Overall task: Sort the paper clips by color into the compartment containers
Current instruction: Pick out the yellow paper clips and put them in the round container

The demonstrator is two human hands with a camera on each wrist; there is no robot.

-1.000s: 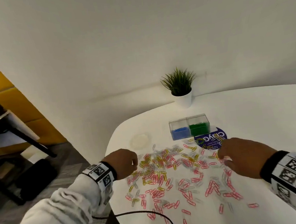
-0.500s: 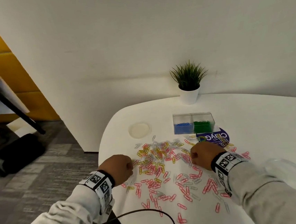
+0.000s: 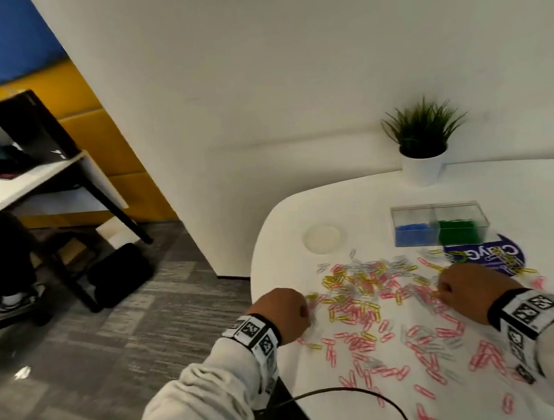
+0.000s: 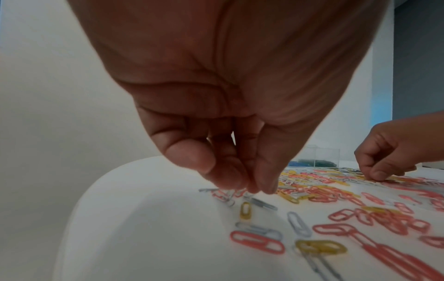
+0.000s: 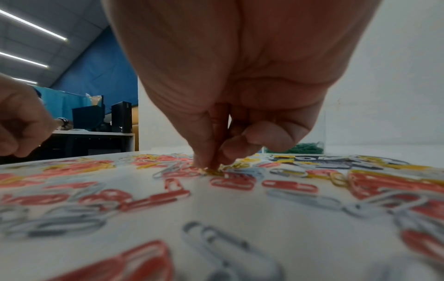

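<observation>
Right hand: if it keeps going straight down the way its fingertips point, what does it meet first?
The right hand points down at a yellow paper clip on the table; the fingertips seem to be touching it already.

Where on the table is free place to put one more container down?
Bare table lies right of the clear container and beside the plant pot; another patch lies between the round lid and the container. Between both hands, the paper clips crowd it.
</observation>
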